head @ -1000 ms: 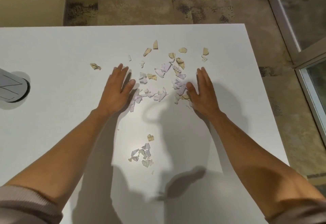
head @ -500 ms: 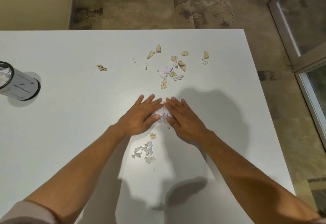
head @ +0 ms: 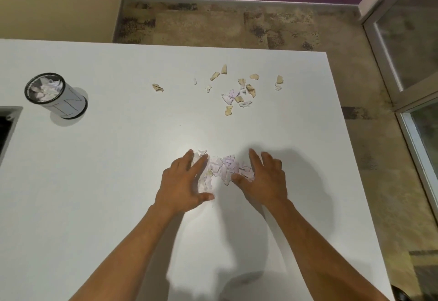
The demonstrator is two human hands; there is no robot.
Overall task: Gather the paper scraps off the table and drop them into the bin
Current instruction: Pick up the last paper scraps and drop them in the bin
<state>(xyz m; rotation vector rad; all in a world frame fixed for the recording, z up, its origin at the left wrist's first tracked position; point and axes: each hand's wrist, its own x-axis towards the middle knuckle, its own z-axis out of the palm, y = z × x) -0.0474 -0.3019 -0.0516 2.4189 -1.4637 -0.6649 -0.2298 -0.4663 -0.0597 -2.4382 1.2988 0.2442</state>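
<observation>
Left hand (head: 183, 183) and right hand (head: 265, 177): apart again after meeting half a second ago, fingers straight, flanking the gathered pile of pale scraps (head: 221, 170); small near cluster seen earlier now merged or hidden; bin (head: 55, 95) fully in view

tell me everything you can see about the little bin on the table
The bin is a small white cylinder with a dark rim and thin dark zigzag lines on its side. It stands upright on the white table, far left of both hands, touched by neither. Pale paper scraps already lie inside it. Its material cannot be told.
</observation>
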